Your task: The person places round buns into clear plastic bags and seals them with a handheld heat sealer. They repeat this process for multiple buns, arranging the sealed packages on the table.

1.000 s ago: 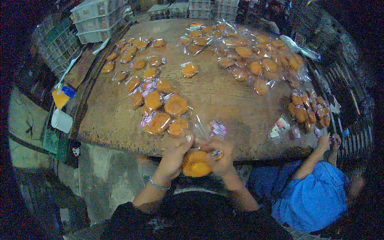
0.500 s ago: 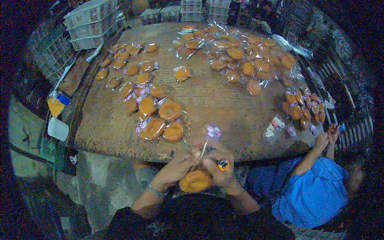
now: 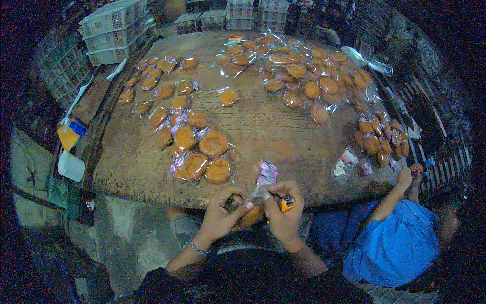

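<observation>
Wooden table (image 3: 263, 137): wrapped orange cakes (image 3: 202, 147) clustered near its front-left edge; a larger heap (image 3: 314, 83) toward its back-right corner. Stacked plastic crates (image 3: 114, 28) beyond the back-left corner. Person in blue shirt (image 3: 392, 248) at the front-right edge.

Orange pastries (image 3: 213, 143) in clear, pink-edged wrappers (image 3: 267, 174); brown table (image 3: 263, 126).

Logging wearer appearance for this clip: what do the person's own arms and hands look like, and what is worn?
Both forearms are bare. The left hand has a thin bracelet at its wrist; the right hand shows none. Dark clothing covers the upper arms and torso.
</observation>
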The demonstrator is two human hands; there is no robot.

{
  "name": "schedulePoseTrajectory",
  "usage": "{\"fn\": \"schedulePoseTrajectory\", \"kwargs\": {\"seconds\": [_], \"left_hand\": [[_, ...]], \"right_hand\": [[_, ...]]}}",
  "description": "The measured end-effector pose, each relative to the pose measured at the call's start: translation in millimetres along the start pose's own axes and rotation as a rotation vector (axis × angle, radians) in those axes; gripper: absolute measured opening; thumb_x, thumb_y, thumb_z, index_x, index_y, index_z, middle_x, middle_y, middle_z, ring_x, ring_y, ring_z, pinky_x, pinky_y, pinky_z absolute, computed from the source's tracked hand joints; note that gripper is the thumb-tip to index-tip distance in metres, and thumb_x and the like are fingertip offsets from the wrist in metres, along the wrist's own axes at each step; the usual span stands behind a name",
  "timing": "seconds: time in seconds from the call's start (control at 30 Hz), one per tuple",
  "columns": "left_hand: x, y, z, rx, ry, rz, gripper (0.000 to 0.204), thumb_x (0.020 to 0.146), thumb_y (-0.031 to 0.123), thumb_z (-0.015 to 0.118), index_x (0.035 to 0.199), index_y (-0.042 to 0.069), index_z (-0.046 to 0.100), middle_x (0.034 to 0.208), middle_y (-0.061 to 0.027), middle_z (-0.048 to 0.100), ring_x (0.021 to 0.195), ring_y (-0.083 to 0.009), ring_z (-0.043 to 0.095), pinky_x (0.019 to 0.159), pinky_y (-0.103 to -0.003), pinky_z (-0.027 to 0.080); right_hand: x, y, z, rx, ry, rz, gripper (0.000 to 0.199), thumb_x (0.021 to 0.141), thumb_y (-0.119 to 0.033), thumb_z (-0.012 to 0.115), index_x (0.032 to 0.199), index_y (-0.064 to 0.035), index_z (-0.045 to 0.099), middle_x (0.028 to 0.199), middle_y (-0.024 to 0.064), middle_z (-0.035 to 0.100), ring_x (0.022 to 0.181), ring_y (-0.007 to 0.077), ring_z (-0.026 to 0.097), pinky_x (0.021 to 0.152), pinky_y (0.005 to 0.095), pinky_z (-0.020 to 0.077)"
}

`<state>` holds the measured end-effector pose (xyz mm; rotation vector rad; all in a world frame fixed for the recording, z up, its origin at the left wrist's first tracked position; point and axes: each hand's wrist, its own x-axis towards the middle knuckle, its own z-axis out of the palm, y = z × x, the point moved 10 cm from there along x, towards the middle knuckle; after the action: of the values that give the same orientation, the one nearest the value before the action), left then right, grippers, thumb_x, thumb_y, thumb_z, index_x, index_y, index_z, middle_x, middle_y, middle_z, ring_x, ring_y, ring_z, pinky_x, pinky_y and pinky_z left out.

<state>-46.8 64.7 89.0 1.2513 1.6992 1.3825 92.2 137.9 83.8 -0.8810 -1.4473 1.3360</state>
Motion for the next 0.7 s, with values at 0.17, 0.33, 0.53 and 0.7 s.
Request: {"fn": "schedulePoseTrajectory", "kwargs": {"seconds": [0.17, 0.33, 0.53, 0.7], "left_hand": [[1.7, 10.3, 4.4, -0.032, -0.104, 0.072, 0.024, 0.077, 0.012, 0.067, 0.098, 0.002, 0.06, 0.082, -0.0024, 0.059, 0.075, -0.0102, 0.052, 0.071, -0.024, 0.042], [4.7, 20.4, 1.7, -0.023, -0.089, 0.124, 0.024, 0.078, 0.013, 0.067, 0.098, 0.002, 0.06, 0.084, -0.0053, 0.061, 0.08, -0.0123, 0.055, 0.074, -0.027, 0.044], [11.8, 8.1, -2.5, -0.005, -0.057, 0.001, 0.02, 0.076, 0.011, 0.067, 0.093, 0.001, 0.063, 0.088, -0.0092, 0.064, 0.083, -0.0166, 0.059, 0.077, -0.029, 0.044], [15.6, 9.5, 2.9, 0.033, -0.081, 0.06, 0.016, 0.075, 0.009, 0.068, 0.088, 0.0, 0.063, 0.084, -0.0084, 0.064, 0.079, -0.0163, 0.059, 0.075, -0.029, 0.045]], "right_hand": [[-7.5, -52.2, 10.7, -0.291, -0.078, -0.385, 0.016, 0.074, -0.007, 0.06, 0.089, -0.0018, 0.059, 0.091, 0.0125, 0.06, 0.073, 0.0186, 0.056, 0.069, 0.029, 0.0445], [1.8, -49.5, 18.7, -0.257, -0.155, -0.223, 0.026, 0.078, -0.015, 0.06, 0.101, -0.0028, 0.061, 0.091, 0.0118, 0.06, 0.084, 0.0213, 0.056, 0.077, 0.0307, 0.0414], [7.7, -32.5, 17.3, -0.197, -0.199, -0.148, 0.018, 0.083, -0.013, 0.057, 0.094, -0.001, 0.063, 0.081, 0.0067, 0.062, 0.074, 0.0148, 0.054, 0.068, 0.0272, 0.0423], [6.4, 5.5, 15.6, -0.03, -0.148, 0.11, 0.018, 0.085, -0.014, 0.055, 0.093, -0.0004, 0.063, 0.083, 0.0059, 0.063, 0.072, 0.0113, 0.055, 0.065, 0.026, 0.0435]]}}
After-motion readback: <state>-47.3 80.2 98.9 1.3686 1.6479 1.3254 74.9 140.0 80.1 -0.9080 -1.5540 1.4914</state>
